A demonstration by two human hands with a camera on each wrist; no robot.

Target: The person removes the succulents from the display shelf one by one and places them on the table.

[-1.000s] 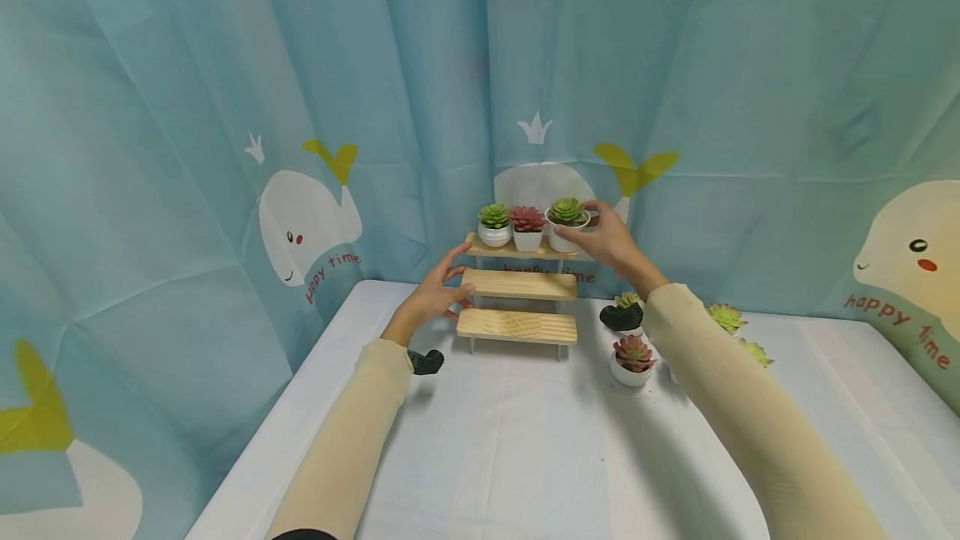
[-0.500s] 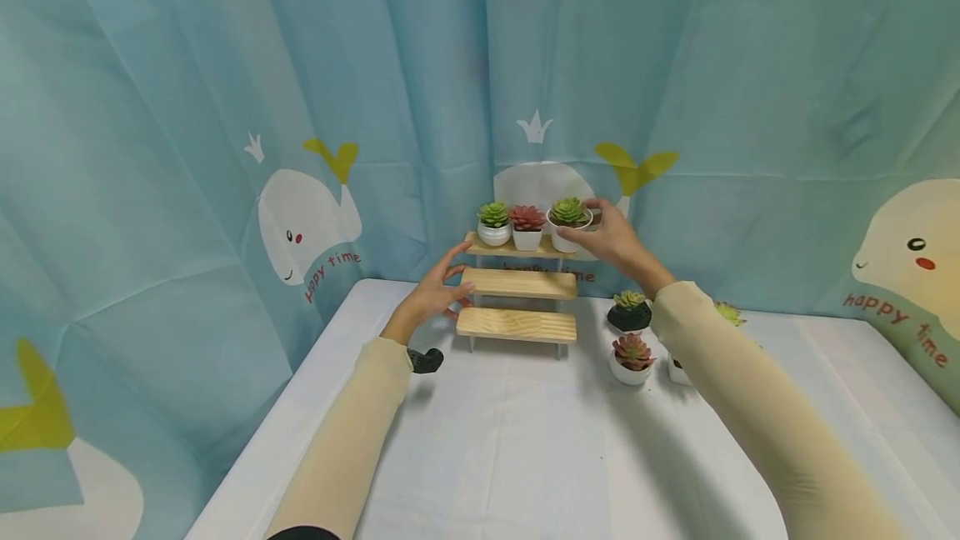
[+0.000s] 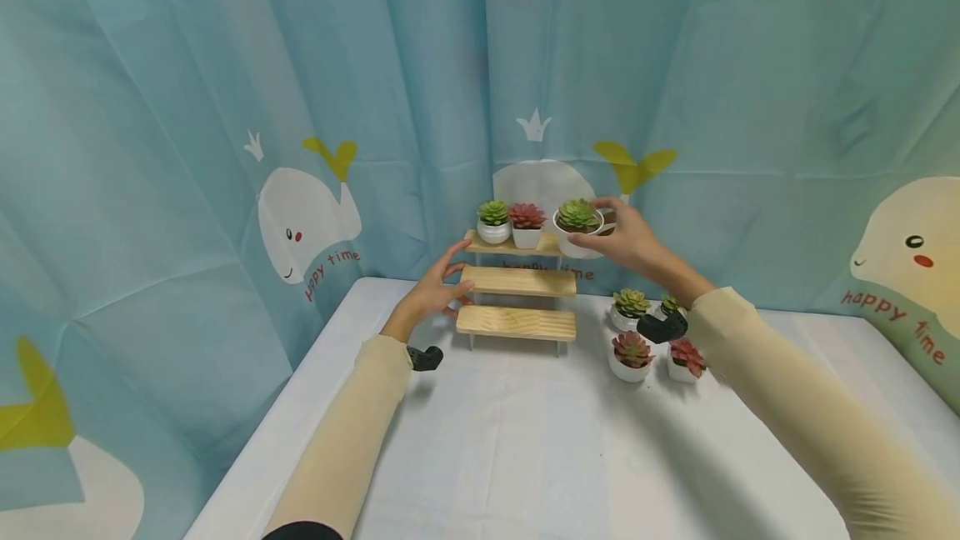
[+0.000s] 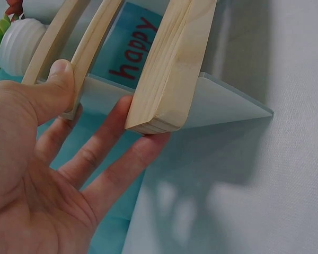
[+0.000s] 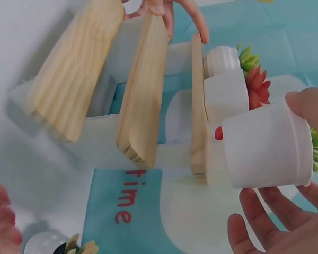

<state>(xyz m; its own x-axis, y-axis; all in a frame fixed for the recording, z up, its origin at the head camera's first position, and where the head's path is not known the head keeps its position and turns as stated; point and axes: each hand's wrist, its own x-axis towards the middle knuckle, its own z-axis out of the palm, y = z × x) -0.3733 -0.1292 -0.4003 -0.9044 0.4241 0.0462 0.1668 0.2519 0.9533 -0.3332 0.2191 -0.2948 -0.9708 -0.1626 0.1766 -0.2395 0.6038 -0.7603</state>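
Note:
My right hand [image 3: 628, 236] pinches the rim of a round white pot with a green succulent [image 3: 577, 222], thumb on one side and fingers on the other. The pot [image 5: 267, 145] hangs beside the right end of the top shelf [image 5: 199, 111]. On that shelf stand a green succulent in a ribbed white pot [image 3: 494, 223] and a red succulent in a square white pot [image 3: 527, 227]. My left hand [image 4: 53, 159] grips the left end of the three-tier wooden stand [image 3: 517, 323], thumb on the middle plank [image 4: 93, 50], two fingertips touching the bottom plank [image 4: 164, 79].
Right of the stand, several potted succulents are on the white table [image 3: 525, 440]: a yellow-green one [image 3: 630, 307], a reddish one [image 3: 632, 354] and a red one [image 3: 684, 359]. My right sleeve passes over that area. A blue curtain [image 3: 420, 90] hangs close behind the stand.
My right hand has moved right with the green succulent's pot, from over the top shelf to past its right end. The left hand stays on the stand. More table succulents show beside my right sleeve.

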